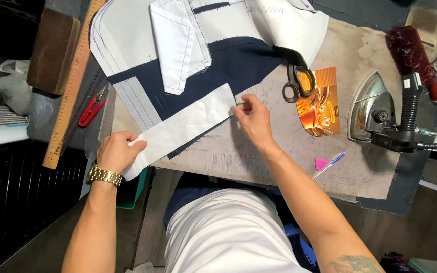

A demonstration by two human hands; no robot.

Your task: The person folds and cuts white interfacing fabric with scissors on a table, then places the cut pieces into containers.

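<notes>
White strip point(183, 126), both hands' fingers pinching ends

A flat orange cardboard package point(319, 103) with a glossy amber picture and a small dark label patch at its three o'clock edge lies on the worktable, at about two o'clock from the right hand point(253, 119), just beside the scissors.

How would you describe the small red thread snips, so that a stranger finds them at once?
Start at the long wooden ruler on the left of the table. The thread snips lie just right of it. They are small with red handles, unlike the big black scissors near the iron.
</notes>
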